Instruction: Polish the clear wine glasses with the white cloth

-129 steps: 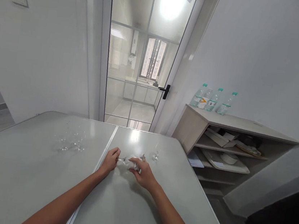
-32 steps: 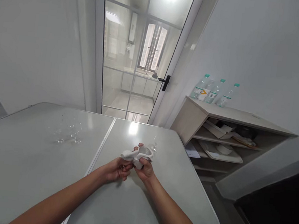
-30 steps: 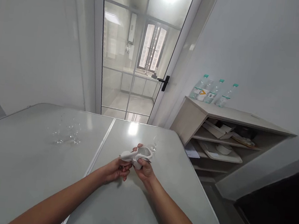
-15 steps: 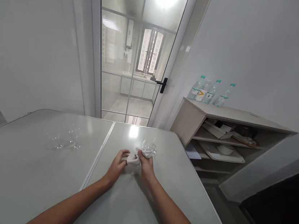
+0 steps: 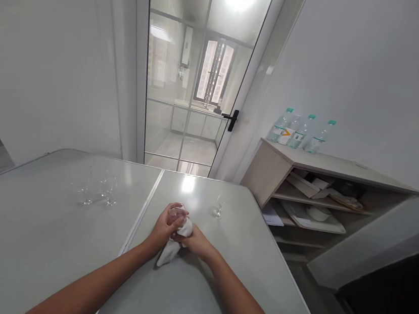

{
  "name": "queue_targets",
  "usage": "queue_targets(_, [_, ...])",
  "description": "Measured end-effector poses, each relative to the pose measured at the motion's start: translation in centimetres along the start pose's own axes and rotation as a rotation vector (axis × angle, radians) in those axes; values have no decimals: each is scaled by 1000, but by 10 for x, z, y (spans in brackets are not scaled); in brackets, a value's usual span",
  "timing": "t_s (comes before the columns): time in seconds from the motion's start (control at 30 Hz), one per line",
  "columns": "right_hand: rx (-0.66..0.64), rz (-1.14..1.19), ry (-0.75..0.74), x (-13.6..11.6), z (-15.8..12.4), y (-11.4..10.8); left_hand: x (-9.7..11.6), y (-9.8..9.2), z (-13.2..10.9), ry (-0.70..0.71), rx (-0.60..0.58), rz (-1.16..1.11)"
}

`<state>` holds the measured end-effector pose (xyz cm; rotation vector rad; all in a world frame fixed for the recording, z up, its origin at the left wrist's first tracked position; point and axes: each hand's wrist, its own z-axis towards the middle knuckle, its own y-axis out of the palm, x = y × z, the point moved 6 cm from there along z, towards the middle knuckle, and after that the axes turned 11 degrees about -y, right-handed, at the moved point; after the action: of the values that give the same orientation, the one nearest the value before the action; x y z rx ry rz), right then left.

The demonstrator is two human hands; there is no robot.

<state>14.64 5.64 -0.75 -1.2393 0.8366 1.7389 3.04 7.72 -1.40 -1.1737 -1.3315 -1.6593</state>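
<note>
My left hand (image 5: 164, 227) is wrapped round the bowl of a clear wine glass (image 5: 177, 213), its fingers curled over the side. My right hand (image 5: 196, 242) is closed on a white cloth (image 5: 185, 227), which is pressed against the lower part of the glass. A loose end of the cloth hangs below the hands toward the tabletop. The cloth and fingers hide the stem and foot. Beyond my right hand, another clear stemmed glass (image 5: 218, 211) stands upright on the table.
Several clear stemmed glasses (image 5: 109, 193) stand on the left half of the pale table (image 5: 42, 243), past a metal seam (image 5: 142, 207). Plastic bottles (image 5: 299, 131) top a wooden shelf unit (image 5: 327, 164) at the right. Behind the table is a glazed door (image 5: 168, 121).
My left hand has closed round the glass bowl, which was farther right before. My right hand has drawn the cloth left and nearer, and an end of it now hangs down.
</note>
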Motion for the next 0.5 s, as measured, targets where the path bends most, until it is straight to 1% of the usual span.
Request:
queue_targets(0.07, [32, -181, -75, -4, 1, -6, 6, 1, -2, 54, 14, 6])
queue_targets(0.13, [87, -238, -111, -6, 0, -8, 10, 1, -4, 74, 18, -7])
queue_targets(0.17, [103, -195, -101, -6, -1, -7, 10, 1, -4, 60, 15, -29])
queue_targets(0.23, [83, 4, -14, -3, -4, -1, 6, 0, -3, -21, -14, -104])
queue_targets(0.3, [-18, 235, 130, -1, -8, 10, 0, 1, -2, -118, -80, -191])
queue_targets(0.33, [-78, 313, 194, 0, -11, 14, -2, 2, -2, -145, -112, -220])
queue_targets(0.37, [-120, 344, 229, -1, -12, 16, -3, 2, -2, -151, -131, -229])
queue_targets(0.4, [-131, 323, 223, -3, -12, 15, -3, 2, -1, -133, -130, -216])
queue_targets(0.43, [-108, 253, 179, -5, -10, 11, -1, 1, -1, -95, -107, -181])
queue_targets(0.5, [34, 7, 37, -10, -5, -2, 4, -2, 0, -5, -27, -75])
